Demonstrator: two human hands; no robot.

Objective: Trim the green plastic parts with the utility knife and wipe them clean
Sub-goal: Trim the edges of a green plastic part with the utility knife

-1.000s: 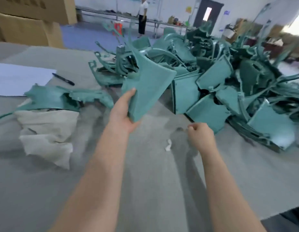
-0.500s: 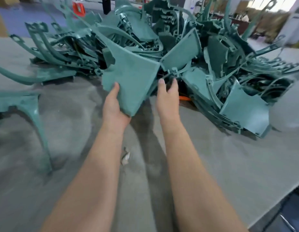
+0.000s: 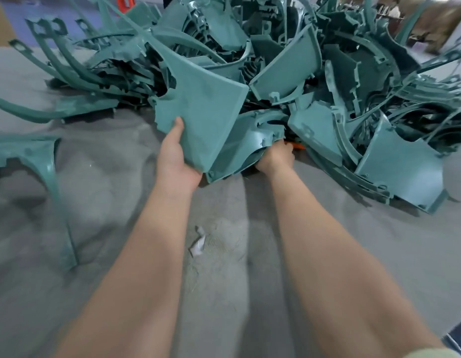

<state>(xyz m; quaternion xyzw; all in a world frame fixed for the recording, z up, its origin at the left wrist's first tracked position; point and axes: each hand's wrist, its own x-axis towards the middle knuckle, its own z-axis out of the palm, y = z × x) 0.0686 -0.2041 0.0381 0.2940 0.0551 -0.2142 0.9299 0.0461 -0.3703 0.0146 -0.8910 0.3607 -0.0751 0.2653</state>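
Head view: a big tangled pile of green plastic parts (image 3: 327, 73) lies across the far side of a grey table cover (image 3: 224, 293) and serves as the landmark here. At the pile's near edge the left hand (image 3: 176, 161) holds a curved green panel (image 3: 206, 109) by its lower corner. The thumb lies flat on the panel's near face, the palm cups the corner, and the other fingers are hidden behind the panel. The panel is tilted up and leans back against the pile, its ragged upper-left edge towards the heap. Just right of it, the right hand (image 3: 274, 157) reaches in under the pile's front edge, below another rounded green part. Its fingertips are at a small orange object (image 3: 298, 146) that pokes out from beneath the parts. The fingers are mostly covered, so I cannot tell whether they grip it or only touch it. Too little of the orange object shows to name it. Left of the pile, apart from it, a separate green part with a thin leg (image 3: 41, 156) lies on the cover. A long curved green strip (image 3: 30, 112) reaches out from the pile's left side. Nearer than the pile, between the two forearms, a white scrap (image 3: 198, 244) rests on the cover.
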